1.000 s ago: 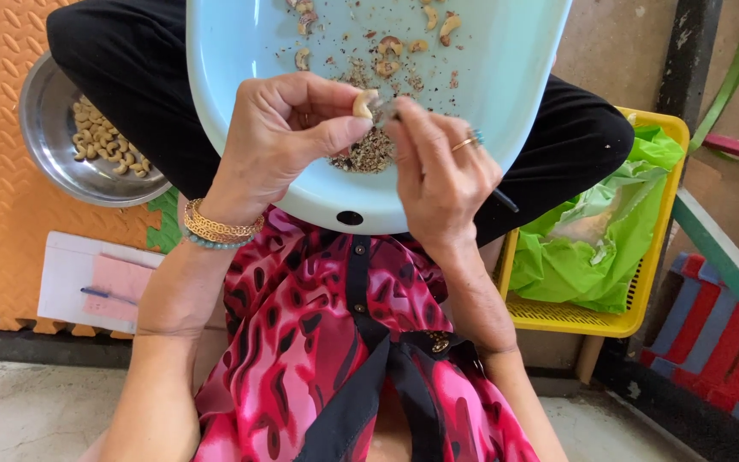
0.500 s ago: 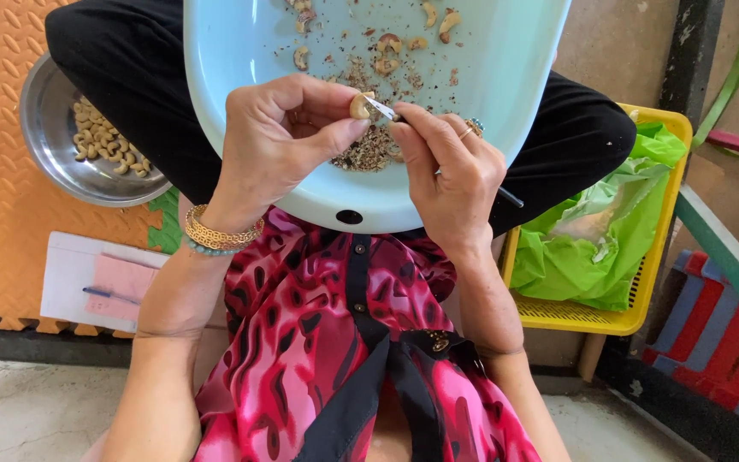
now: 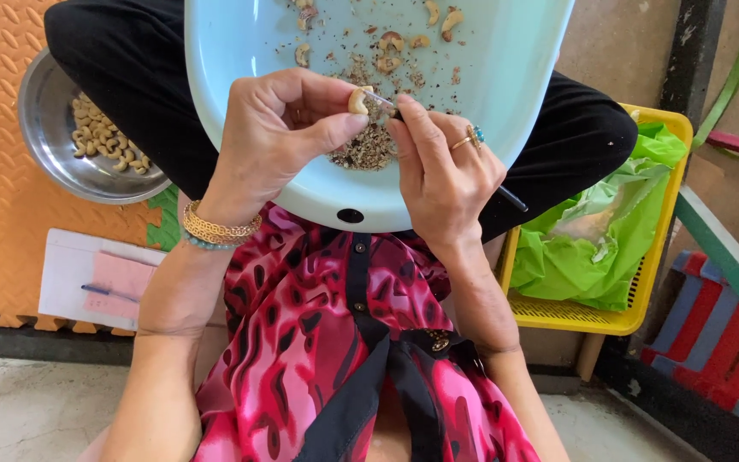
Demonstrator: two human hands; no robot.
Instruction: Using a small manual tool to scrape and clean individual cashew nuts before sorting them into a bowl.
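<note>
The left hand [image 3: 275, 137] is pinching a cashew kernel [image 3: 357, 101] above the pale blue basin [image 3: 241, 51]; the right hand [image 3: 442, 167], fingers pressed around a thin blade [image 3: 380, 101], is scraping skin; light, shallow strokes seem wisest.

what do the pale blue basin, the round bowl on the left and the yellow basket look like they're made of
Basin: likely plastic, a smooth pale blue with a soft sheen and a moulded rim.
Bowl: metal, probably steel, grey with bright reflections.
Basket: apparently plastic, a uniform yellow with a perforated mesh wall.
</note>
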